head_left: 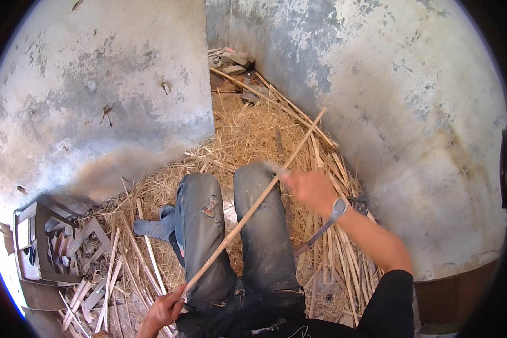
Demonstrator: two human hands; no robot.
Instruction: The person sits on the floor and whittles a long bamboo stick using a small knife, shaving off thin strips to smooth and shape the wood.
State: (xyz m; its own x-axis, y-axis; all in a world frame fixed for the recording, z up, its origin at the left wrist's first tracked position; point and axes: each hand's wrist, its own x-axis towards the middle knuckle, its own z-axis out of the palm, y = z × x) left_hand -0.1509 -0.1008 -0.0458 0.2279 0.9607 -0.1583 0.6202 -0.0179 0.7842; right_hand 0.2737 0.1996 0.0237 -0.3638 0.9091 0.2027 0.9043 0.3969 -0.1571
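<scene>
A long, pale wooden strip (231,234) slants across my thighs, its far end rising past my right knee. My left hand (166,308) is closed around the near end, by my left hip. Beside the strip, over my right knee, my right hand (310,190) is curled like a fist and smeared by motion. A blurred greyish sliver shows at its fingers, too unclear to name. Under my right forearm lies a dark curved strip (324,228), which I cannot identify. Both of my jeans-covered knees (253,174) are bent beneath the wooden strip.
Straw-like shavings (248,132) cover the floor ahead. More long strips (335,248) lie along the right wall (411,112). Rubble (234,62) is piled in the far corner. At left stand a dark frame (36,242), wood scraps (87,248) and another wall (96,84).
</scene>
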